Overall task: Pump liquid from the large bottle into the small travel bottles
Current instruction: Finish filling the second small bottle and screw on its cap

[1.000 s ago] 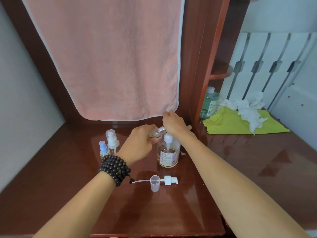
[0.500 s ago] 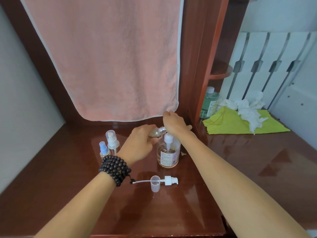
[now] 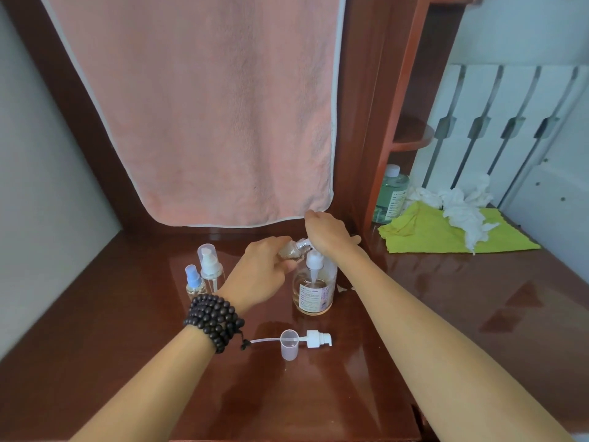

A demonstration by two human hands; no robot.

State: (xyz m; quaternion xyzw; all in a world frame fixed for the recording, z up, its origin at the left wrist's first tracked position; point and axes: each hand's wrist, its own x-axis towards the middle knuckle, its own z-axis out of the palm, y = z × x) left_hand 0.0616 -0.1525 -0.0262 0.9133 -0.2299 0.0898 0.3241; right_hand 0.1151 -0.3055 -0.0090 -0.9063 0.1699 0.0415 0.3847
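Both my hands are busy in the head view: my left hand (image 3: 266,269) grips a small travel bottle (image 3: 291,250), tilted with its silver neck under the spout, while my right hand (image 3: 326,232) presses down on the pump of the large bottle (image 3: 314,290) standing mid-table. I judge this the filling step; next I should keep the neck aligned, then refit the loose pump top (image 3: 314,339) lying at six o'clock of the large bottle.

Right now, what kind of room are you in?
Probably a bedroom or washroom corner at home: a pink towel hangs over a glossy wooden dresser top, with toiletry bottles like the large pump bottle on it, and a white radiator nearby.
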